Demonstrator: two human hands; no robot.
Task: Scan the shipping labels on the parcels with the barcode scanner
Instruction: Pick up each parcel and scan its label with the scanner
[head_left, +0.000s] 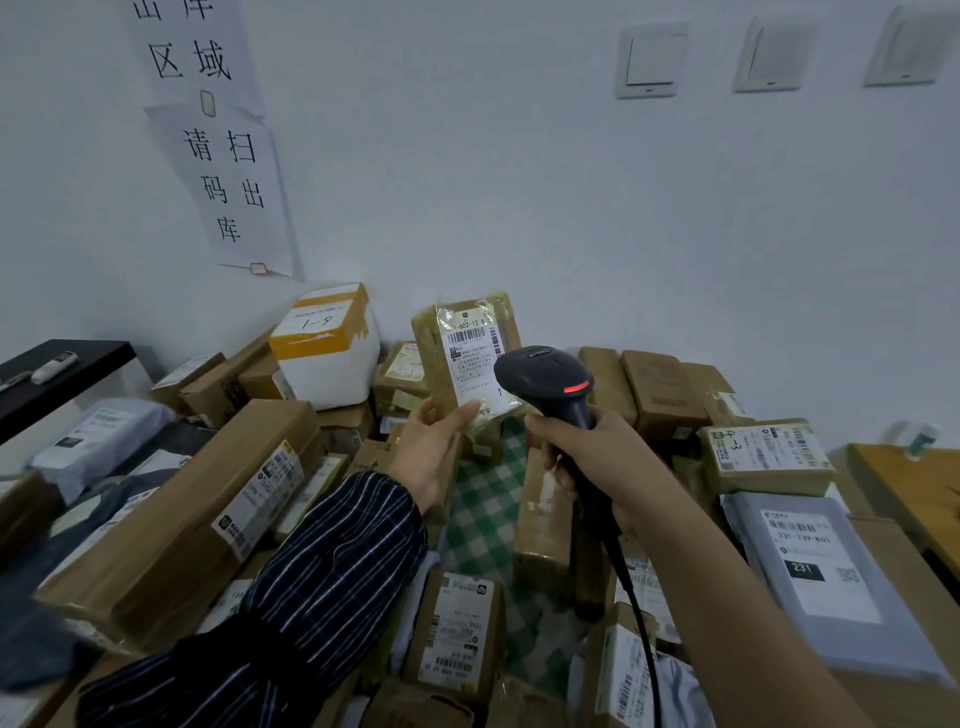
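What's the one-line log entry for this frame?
phase: scanning | left hand: holds parcel, label toward scanner | right hand: grips scanner, red light lit

A tan parcel (432, 358) is upright above the pile, its white label (470, 358) facing the black scanner (540, 375) just beside it.

Both arms reach far, side by side: the left hand (434, 449) pinches a parcel (470, 358) upright, the right hand (587, 452) grips the scanner (540, 374) handle.
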